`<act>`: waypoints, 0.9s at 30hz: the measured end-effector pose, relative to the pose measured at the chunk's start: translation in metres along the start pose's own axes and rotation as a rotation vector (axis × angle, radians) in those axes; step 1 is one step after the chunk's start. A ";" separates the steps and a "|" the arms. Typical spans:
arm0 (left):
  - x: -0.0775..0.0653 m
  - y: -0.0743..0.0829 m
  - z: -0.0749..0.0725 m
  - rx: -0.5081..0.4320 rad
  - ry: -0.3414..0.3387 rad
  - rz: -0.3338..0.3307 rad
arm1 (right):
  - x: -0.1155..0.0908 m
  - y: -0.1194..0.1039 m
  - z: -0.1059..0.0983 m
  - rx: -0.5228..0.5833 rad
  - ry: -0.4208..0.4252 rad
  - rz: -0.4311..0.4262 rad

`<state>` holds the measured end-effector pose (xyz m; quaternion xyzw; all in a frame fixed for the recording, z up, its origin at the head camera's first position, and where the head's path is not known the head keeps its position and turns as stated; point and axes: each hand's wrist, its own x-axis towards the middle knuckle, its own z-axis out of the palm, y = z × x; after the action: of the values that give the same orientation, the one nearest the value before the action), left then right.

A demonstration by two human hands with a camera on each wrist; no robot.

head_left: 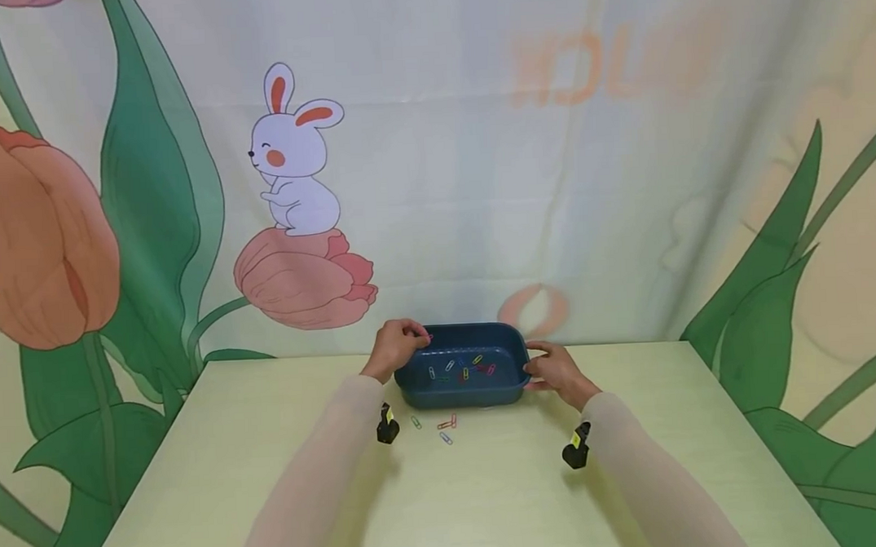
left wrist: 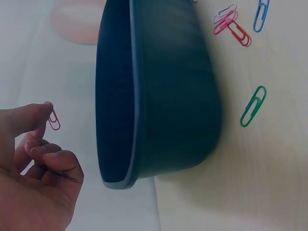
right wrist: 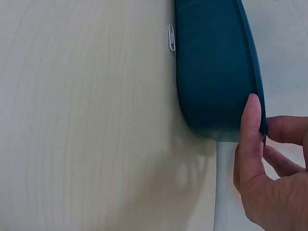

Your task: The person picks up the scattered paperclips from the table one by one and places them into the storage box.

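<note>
A dark blue plastic bin stands on the table, with several coloured paper clips scattered over its floor. At the bin's left end, my left hand is raised by the rim. Between its thumb and finger it pinches a pink paper clip, while the other fingers curl in. My right hand grips the right end of the bin, with fingers on both sides of the rim in the right wrist view. In front of the bin lie a green paper clip, a red paper clip and a blue paper clip.
Close against the bin's front wall is a white paper clip. The pale table ends just behind the bin, where a curtain printed with a rabbit and tulips hangs. Each wrist wears a small black camera mount.
</note>
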<state>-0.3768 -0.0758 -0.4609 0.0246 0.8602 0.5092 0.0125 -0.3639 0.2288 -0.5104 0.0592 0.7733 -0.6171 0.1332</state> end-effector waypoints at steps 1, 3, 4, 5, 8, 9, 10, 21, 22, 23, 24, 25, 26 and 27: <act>0.000 -0.002 0.001 -0.002 0.004 -0.003 | -0.001 0.000 0.001 -0.001 0.000 0.002; 0.001 -0.006 0.003 -0.003 0.009 -0.007 | -0.002 -0.001 0.003 0.002 0.000 0.006; 0.001 -0.008 0.004 -0.004 0.010 -0.007 | -0.002 -0.001 0.003 0.002 0.002 0.006; 0.000 -0.008 0.005 -0.009 0.011 -0.006 | -0.003 -0.002 0.004 0.003 0.004 0.007; 0.001 -0.010 0.006 -0.016 0.012 -0.005 | -0.004 -0.003 0.005 0.006 0.002 0.001; 0.001 -0.011 0.006 -0.014 0.012 -0.005 | -0.004 -0.003 0.005 0.005 0.000 -0.001; 0.000 -0.011 0.006 -0.014 0.009 -0.004 | -0.004 -0.003 0.006 0.002 -0.002 -0.004; -0.009 -0.008 -0.004 0.024 -0.033 0.039 | -0.002 -0.002 0.005 0.000 0.025 0.008; -0.011 -0.008 -0.006 0.028 -0.035 0.046 | -0.002 -0.002 0.005 -0.001 0.025 0.010; -0.012 -0.008 -0.007 0.036 -0.036 0.055 | -0.002 -0.002 0.005 -0.001 0.025 0.010; -0.014 -0.008 -0.009 0.046 -0.037 0.067 | -0.003 -0.002 0.005 0.002 0.026 0.014; -0.016 -0.007 -0.010 0.049 -0.038 0.077 | -0.003 -0.002 0.005 0.003 0.027 0.016; -0.018 -0.007 -0.011 0.053 -0.035 0.084 | -0.003 -0.002 0.004 0.002 0.026 0.014; -0.020 -0.006 -0.012 0.056 -0.034 0.091 | -0.003 -0.002 0.004 0.002 0.024 0.011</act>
<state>-0.3576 -0.0904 -0.4607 0.0725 0.8718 0.4844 0.0034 -0.3609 0.2248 -0.5083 0.0710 0.7739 -0.6163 0.1271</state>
